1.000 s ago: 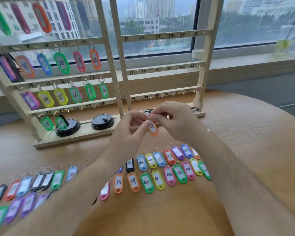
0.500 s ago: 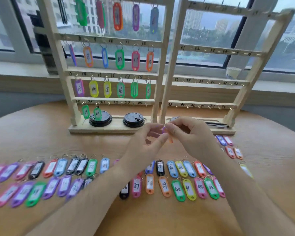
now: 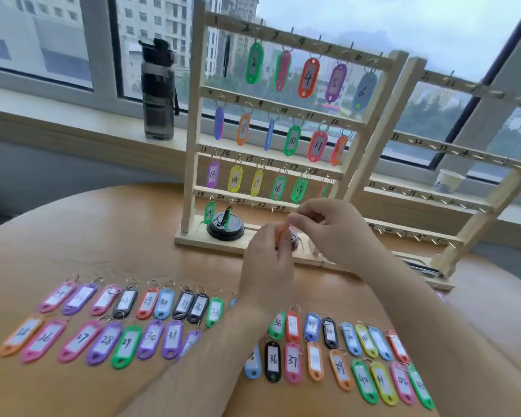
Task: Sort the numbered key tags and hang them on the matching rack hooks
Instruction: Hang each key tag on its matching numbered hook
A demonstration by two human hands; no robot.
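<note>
Both hands meet in front of the left wooden rack [image 3: 190,121], low by its bottom rail. My left hand [image 3: 266,263] and my right hand [image 3: 328,233] pinch one orange key tag [image 3: 281,231] between their fingertips; its number is hidden. On the rack hang several numbered tags, among them tag 19 [image 3: 209,212] and a green tag [image 3: 226,216] on the bottom rail. Two rows of loose numbered tags [image 3: 127,341] lie on the table near me, left and right of my forearms.
A second wooden rack [image 3: 478,164] with bare hooks stands at the right. A black cup lid [image 3: 225,231] lies on the left rack's base. On the window sill stand a dark water bottle [image 3: 158,91] and a paper cup [image 3: 448,180]. The round wooden table [image 3: 88,236] carries everything.
The view has swung left, so the left rack now fills the middle. Both hands stayed together on the orange tag and moved up toward the rack's bottom rail.
</note>
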